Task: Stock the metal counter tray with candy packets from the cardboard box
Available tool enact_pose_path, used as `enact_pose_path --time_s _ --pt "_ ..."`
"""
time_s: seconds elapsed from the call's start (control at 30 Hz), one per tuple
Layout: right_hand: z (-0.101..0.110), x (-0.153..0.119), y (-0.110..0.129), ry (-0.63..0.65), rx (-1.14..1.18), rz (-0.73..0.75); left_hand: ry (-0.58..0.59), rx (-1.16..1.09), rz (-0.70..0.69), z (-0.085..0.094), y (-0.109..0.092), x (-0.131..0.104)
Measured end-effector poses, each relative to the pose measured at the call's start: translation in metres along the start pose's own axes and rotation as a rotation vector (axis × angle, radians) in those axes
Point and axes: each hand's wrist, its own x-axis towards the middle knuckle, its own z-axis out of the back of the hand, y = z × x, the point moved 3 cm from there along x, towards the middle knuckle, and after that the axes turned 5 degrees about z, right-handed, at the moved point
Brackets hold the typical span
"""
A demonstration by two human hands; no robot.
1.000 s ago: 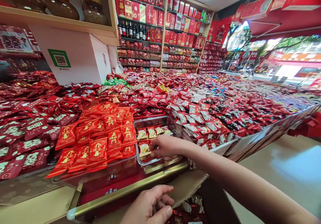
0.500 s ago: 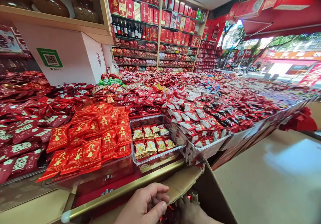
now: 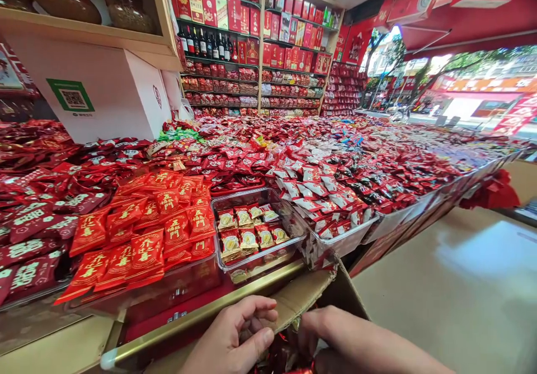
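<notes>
Your left hand [image 3: 235,337] sits at the bottom centre of the frame, its fingers curled around the torn edge of the cardboard box flap [image 3: 304,298], thumb underneath and pressed toward them. Your right hand [image 3: 331,335] comes in from the lower right, just beside the left, reaching down into the open box; its fingertips dip among shiny red-wrapped sweets [image 3: 285,357] there, and you cannot tell from this view whether they are closed on one. The box stands against the brass rail [image 3: 201,315] at the worktop's front edge. Just above the rail, in the lower middle of the frame, a clear tray [image 3: 293,226] holds two short rows of small gold-and-red packets [image 3: 247,240]. To its left lies a heap of bright red packets with gold characters [image 3: 146,234]; to its right, a tray of red-and-white wrapped sweets [image 3: 331,206].
</notes>
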Motion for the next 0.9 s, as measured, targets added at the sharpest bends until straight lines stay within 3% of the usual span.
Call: enact_pose_path --time_s 0.07,0.17,0.33,0.43,0.5,0.57,0.67,0.77,0.83,0.9 --pt "0.017 0.002 0.016 -0.084 0.142 0.062 0.068 -0.100 -0.021 -0.001 -0.001 -0.002" --pt "0.026 0.018 0.024 -0.206 0.375 0.139 0.173 -0.317 -0.010 -0.005 -0.005 -0.005" --pt "0.018 0.047 0.013 -0.361 0.922 0.172 -0.148 -0.393 0.017 0.002 -0.014 -0.004" --pt "0.018 0.052 0.006 -0.498 1.062 0.102 -0.326 -0.445 -0.037 0.009 -0.022 -0.003" --pt "0.020 0.049 0.005 -0.502 1.033 0.094 -0.384 -0.472 -0.040 0.013 -0.024 -0.002" --pt "0.022 0.042 0.006 -0.419 0.898 0.112 -0.425 -0.502 -0.028 0.017 -0.023 -0.002" --pt "0.016 0.026 0.003 -0.190 0.566 0.079 -0.479 -0.555 0.003 0.024 -0.018 0.001" --pt "0.003 0.012 0.000 0.023 0.239 0.059 -0.428 -0.566 0.062 0.026 -0.015 0.004" --pt "-0.003 0.008 0.002 0.057 0.078 0.054 -0.401 -0.559 0.072 0.026 -0.015 0.005" --pt "-0.004 0.008 0.008 -0.014 0.025 0.034 -0.391 -0.524 0.060 0.024 -0.015 0.005"
